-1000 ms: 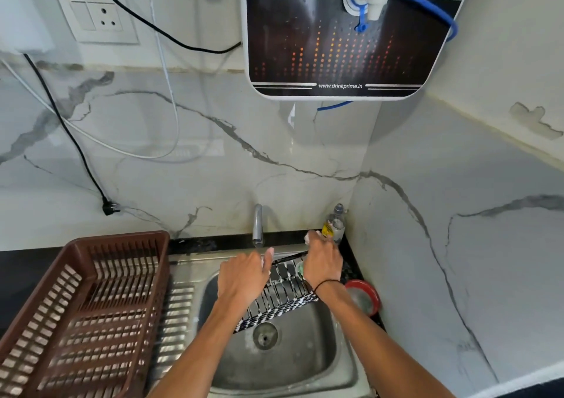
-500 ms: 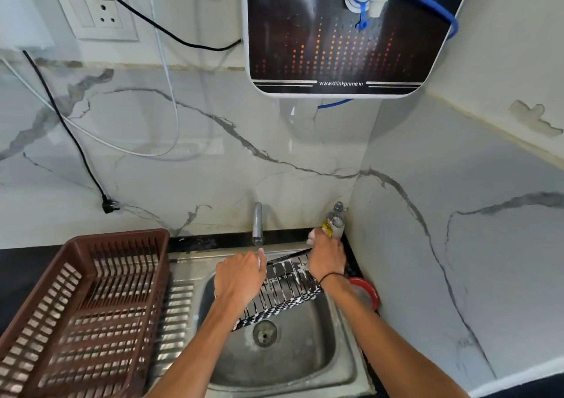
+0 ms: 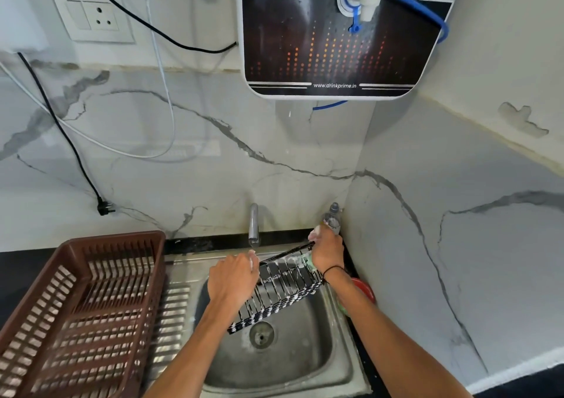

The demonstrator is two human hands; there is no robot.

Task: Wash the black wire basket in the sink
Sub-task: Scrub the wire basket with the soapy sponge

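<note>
A: What's the biggest worry?
B: The sink [image 3: 341, 370] is small and tucked in a corner. The soapy black wire basket [image 3: 283, 288] is held tilted over the bowl, above the drain [image 3: 261, 334]. If it slips, it could bang the steel.
A: How is it held?
B: The left hand [image 3: 233, 281] curls over its left end. The right hand [image 3: 326, 252] grips the far right corner and seems to hold a green scrubber [image 3: 306, 260] against the wires.
A: Room to move?
B: Tight, I'd say. The tap [image 3: 253, 225] sits just behind the basket, and a bottle [image 3: 332, 219] stands just beside the right hand, easily knocked. The brown rack [image 3: 82, 312] crowds the left.
</note>
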